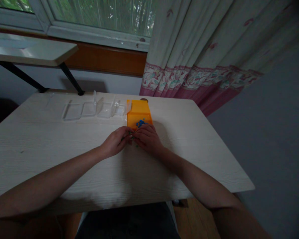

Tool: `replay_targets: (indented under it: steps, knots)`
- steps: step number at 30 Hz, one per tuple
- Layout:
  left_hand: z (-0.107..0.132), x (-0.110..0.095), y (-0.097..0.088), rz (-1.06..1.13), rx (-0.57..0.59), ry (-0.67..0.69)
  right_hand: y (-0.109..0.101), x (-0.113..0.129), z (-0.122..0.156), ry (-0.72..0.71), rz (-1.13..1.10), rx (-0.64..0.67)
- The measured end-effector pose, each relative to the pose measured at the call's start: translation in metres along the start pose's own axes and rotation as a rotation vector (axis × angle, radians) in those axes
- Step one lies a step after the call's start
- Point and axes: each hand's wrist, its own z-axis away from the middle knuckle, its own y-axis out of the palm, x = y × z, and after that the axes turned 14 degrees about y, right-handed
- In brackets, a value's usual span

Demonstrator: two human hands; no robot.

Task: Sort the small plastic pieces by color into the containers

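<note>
My left hand [117,140] and my right hand [150,138] meet over the table, fingertips close together and curled. Small green bits [137,146] show between and just below the fingers; too little of them is visible to tell their kind. Whatever the fingers pinch is mostly covered by them. Right beyond the hands lies an opened orange plastic box [139,107], its lid folded back. Small blue pieces [141,122] are heaped in its near half, partly behind my right hand.
Several clear plastic cases [72,112] with raised lids stand in a row left of the orange box. A round dark object [144,100] sits behind it. A raised shelf [32,53] on black legs stands at the back left of the table [189,132]. A curtain [179,66] hangs behind.
</note>
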Motion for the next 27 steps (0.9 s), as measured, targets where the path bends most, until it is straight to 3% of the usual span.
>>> replay_targets:
  steps: [5,8,16,27]
  knots:
    - [-0.001,0.0,-0.002,-0.129,-0.014,0.041,-0.003,-0.004,-0.002,0.016,-0.001,-0.014]
    - [-0.001,0.0,-0.004,-0.211,-0.047,0.047,-0.008,-0.011,-0.004,0.104,-0.028,-0.027]
    - [-0.004,0.0,0.001,-0.422,0.217,0.27,-0.006,-0.022,-0.009,0.332,-0.227,-0.206]
    - [-0.003,0.003,0.005,-0.461,0.224,0.27,-0.002,-0.024,-0.008,0.354,-0.22,-0.18]
